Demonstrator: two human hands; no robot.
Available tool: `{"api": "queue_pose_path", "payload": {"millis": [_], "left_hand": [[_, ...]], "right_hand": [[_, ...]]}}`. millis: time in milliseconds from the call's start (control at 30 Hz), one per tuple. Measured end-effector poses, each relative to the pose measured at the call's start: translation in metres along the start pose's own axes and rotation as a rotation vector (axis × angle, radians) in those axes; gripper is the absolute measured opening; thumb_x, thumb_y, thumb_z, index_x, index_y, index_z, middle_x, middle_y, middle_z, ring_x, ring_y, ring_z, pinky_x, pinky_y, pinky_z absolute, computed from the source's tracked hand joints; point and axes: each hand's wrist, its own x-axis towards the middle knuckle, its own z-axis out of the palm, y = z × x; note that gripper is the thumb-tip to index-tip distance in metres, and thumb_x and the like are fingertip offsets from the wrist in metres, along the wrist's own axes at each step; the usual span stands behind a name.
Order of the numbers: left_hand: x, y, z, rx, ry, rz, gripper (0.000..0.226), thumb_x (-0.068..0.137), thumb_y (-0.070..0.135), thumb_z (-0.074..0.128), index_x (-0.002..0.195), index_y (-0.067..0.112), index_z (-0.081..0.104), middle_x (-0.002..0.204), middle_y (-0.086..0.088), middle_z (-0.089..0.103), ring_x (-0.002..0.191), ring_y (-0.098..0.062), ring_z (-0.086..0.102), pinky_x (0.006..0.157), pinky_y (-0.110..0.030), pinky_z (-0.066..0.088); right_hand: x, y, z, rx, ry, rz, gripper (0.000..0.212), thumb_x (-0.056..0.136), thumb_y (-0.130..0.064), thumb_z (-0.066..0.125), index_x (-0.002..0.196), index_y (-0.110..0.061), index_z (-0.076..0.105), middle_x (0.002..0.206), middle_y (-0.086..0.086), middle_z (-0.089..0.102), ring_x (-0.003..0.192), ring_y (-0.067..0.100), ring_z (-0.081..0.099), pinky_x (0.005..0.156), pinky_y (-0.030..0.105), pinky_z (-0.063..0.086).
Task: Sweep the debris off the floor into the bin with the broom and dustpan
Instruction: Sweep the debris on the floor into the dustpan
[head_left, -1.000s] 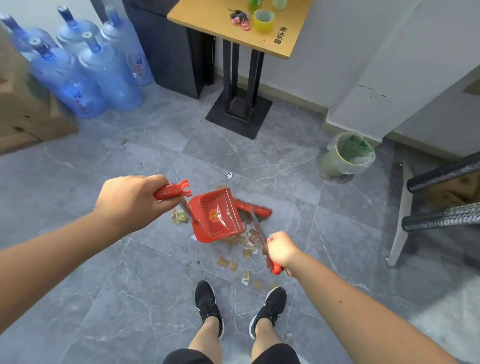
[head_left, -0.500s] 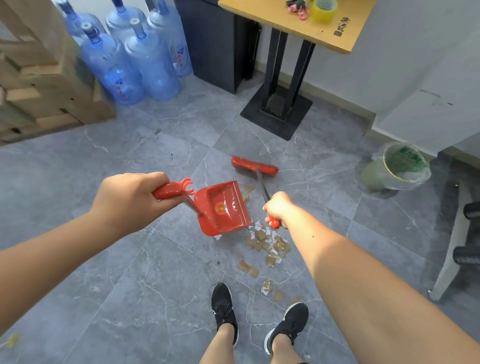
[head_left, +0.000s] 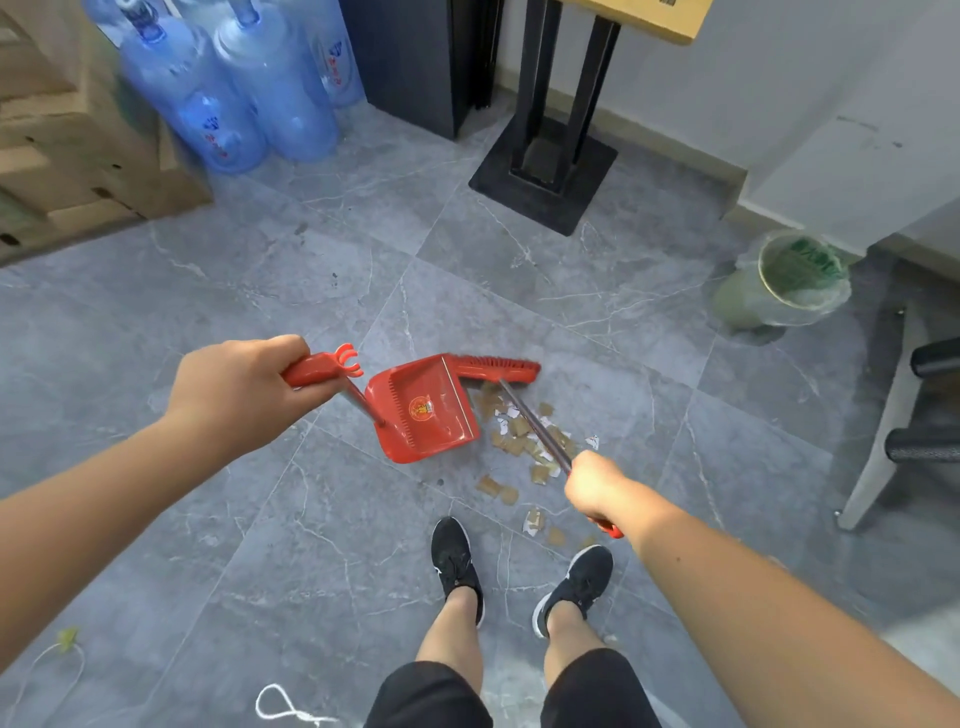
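My left hand (head_left: 241, 397) grips the red handle of a red dustpan (head_left: 423, 410) that sits on the grey tiled floor with its mouth facing right. My right hand (head_left: 600, 486) holds the metal shaft of a red broom (head_left: 496, 368), whose head lies just beyond the pan's far right corner. Brown and white scraps of debris (head_left: 524, 441) lie in a loose pile between the pan's lip and my right hand, with a few more pieces near my shoes. A green bin (head_left: 784, 280) lined with a clear bag stands at the far right by the wall.
Blue water jugs (head_left: 234, 88) and cardboard boxes (head_left: 67, 140) stand at the upper left. A black table base (head_left: 545, 166) is straight ahead. A grey chair frame (head_left: 893, 431) is on the right. White string (head_left: 285, 704) lies near my feet.
The broom head has been pulled back toward the dustpan's far corner, and my right hand has drawn back toward me. The debris pile is now tighter against the pan's lip.
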Motion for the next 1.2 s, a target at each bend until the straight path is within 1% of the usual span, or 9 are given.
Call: {"api": "queue_pose_path", "payload": {"millis": [100,233,367,533,633,767,967,1067,1200], "left_hand": [[-0.005,0.005,-0.010,0.003,-0.012,-0.037,0.050,0.078,0.060,0.078,0.061,0.019,0.055,0.049,0.004,0.052,0.049,-0.027,0.053,0.050,-0.029,0.043],[-0.017,0.005,-0.025,0.000,-0.052,-0.103,0.050,0.078,0.062,0.076,0.062,0.019,0.055,0.048,0.004,0.052,0.048,-0.024,0.053,0.050,-0.030,0.042],[-0.035,0.005,-0.035,-0.041,-0.080,-0.208,0.053,0.081,0.061,0.074,0.060,0.017,0.051,0.048,0.001,0.052,0.048,-0.021,0.053,0.049,-0.029,0.040],[-0.060,-0.004,-0.051,-0.125,-0.043,-0.353,0.049,0.080,0.062,0.074,0.058,0.025,0.049,0.052,-0.001,0.053,0.055,-0.022,0.055,0.053,-0.032,0.043],[-0.075,-0.018,-0.062,-0.142,-0.020,-0.405,0.053,0.081,0.059,0.076,0.059,0.020,0.048,0.052,-0.004,0.051,0.054,-0.024,0.053,0.055,-0.036,0.046],[-0.091,-0.040,-0.075,-0.145,0.018,-0.445,0.051,0.081,0.057,0.078,0.060,0.020,0.048,0.051,-0.003,0.050,0.054,-0.025,0.052,0.057,-0.038,0.048],[-0.111,-0.076,-0.090,-0.022,0.041,-0.413,0.053,0.080,0.056,0.078,0.058,0.021,0.045,0.048,-0.001,0.049,0.051,-0.027,0.052,0.052,-0.034,0.045],[-0.121,-0.091,-0.094,0.036,0.039,-0.386,0.052,0.080,0.054,0.079,0.057,0.021,0.046,0.046,0.001,0.047,0.048,-0.027,0.052,0.050,-0.031,0.043],[-0.134,-0.109,-0.093,0.074,-0.002,-0.395,0.054,0.080,0.057,0.077,0.057,0.019,0.046,0.045,0.003,0.047,0.047,-0.025,0.052,0.050,-0.030,0.044]], "right_hand": [[-0.025,0.005,-0.003,-0.077,0.020,-0.034,0.021,0.094,0.002,0.044,0.110,-0.004,0.056,0.071,0.010,0.050,0.053,0.022,0.046,0.039,0.027,0.033],[-0.042,0.015,-0.017,-0.053,0.011,-0.062,0.023,0.090,0.007,0.040,0.106,-0.001,0.056,0.066,0.014,0.052,0.046,0.021,0.044,0.038,0.023,0.033],[-0.056,0.020,-0.020,-0.081,0.071,-0.129,0.014,0.092,0.003,0.039,0.099,-0.005,0.049,0.074,0.010,0.051,0.052,0.022,0.045,0.041,0.026,0.033],[-0.065,-0.001,-0.004,-0.100,0.136,-0.203,0.013,0.091,0.001,0.041,0.095,-0.009,0.048,0.076,0.006,0.051,0.059,0.020,0.049,0.046,0.030,0.034],[-0.066,-0.022,0.001,-0.038,0.130,-0.209,0.015,0.088,0.002,0.040,0.092,-0.009,0.048,0.074,0.007,0.047,0.054,0.021,0.043,0.042,0.026,0.030],[-0.064,-0.055,0.016,0.295,0.078,-0.150,0.016,0.084,0.001,0.034,0.086,-0.012,0.043,0.071,0.010,0.044,0.049,0.017,0.035,0.045,0.020,0.027],[-0.064,-0.119,0.043,0.768,-0.092,-0.072,0.015,0.087,-0.003,0.036,0.084,-0.011,0.048,0.061,0.012,0.046,0.034,0.013,0.033,0.043,0.016,0.024],[-0.059,-0.148,0.056,1.017,-0.240,-0.083,0.011,0.089,-0.004,0.042,0.086,-0.010,0.050,0.065,0.011,0.049,0.040,0.016,0.040,0.045,0.019,0.026],[-0.046,-0.179,0.071,1.303,-0.526,-0.027,0.013,0.101,-0.010,0.042,0.089,-0.006,0.048,0.071,0.007,0.047,0.036,0.009,0.042,0.031,0.015,0.029]]}}
